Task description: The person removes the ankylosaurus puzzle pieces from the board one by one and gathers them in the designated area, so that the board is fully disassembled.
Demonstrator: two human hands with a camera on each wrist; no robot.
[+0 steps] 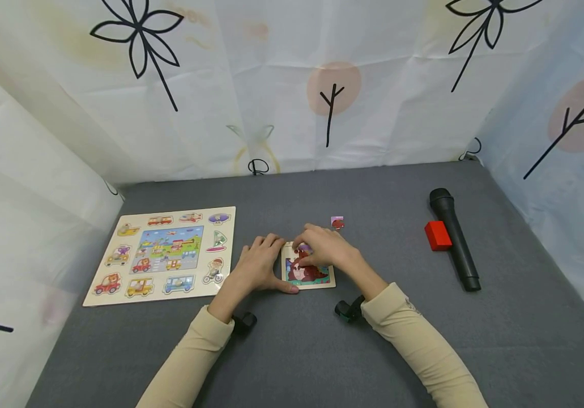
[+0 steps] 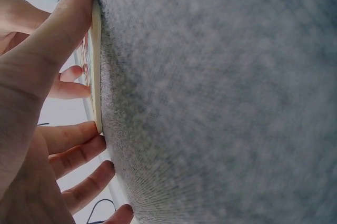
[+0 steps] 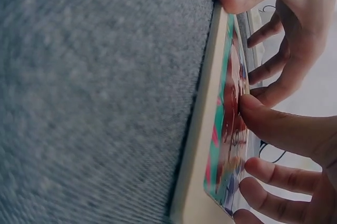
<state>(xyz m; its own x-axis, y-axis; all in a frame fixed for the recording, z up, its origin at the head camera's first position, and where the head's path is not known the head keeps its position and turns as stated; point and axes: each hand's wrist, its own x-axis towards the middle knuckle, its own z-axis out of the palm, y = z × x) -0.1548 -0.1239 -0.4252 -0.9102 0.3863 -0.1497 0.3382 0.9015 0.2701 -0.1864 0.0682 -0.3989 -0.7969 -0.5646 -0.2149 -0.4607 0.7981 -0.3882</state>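
The small puzzle lies roughly midway between the left and right edges of the tabletop, and its picture looks nearly filled. The left hand touches its frame with fingers spread, thumb by its near-left corner, 1 fingertip at the far-left. The right hand bends thumb and fingers onto the picture; whether they pinch a piece, I cannot tell. 1 loose piece lies beyond, towards the tabletop's far edge, so at least that 1 seems left to fit
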